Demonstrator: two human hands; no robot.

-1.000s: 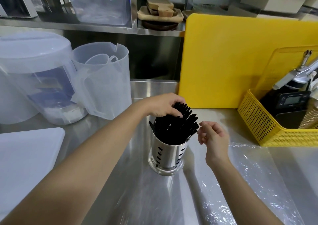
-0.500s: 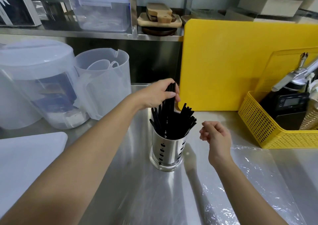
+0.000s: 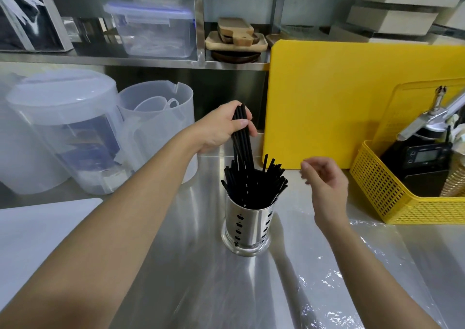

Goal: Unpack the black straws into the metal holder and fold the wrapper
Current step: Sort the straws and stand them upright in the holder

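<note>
A perforated metal holder (image 3: 247,224) stands upright on the steel counter, full of black straws (image 3: 254,185) that fan out above its rim. My left hand (image 3: 221,129) is above and behind the holder, closed around a small bunch of black straws lifted partly out, their lower ends still among the others. My right hand (image 3: 324,180) hovers just right of the holder, fingers loosely curled and apart, holding nothing. The clear plastic wrapper (image 3: 357,278) lies flat and crinkled on the counter at the lower right, under my right forearm.
A yellow cutting board (image 3: 339,97) leans against the back. A yellow basket (image 3: 392,197) with a scale and tools sits at the right. Translucent jugs (image 3: 156,127) stand at the left, with a white board (image 3: 37,240) in front of them. A shelf with containers runs above.
My left hand has closed on a bunch of straws and raised it well above the holder. My right hand has drifted slightly right and up, away from the straws.
</note>
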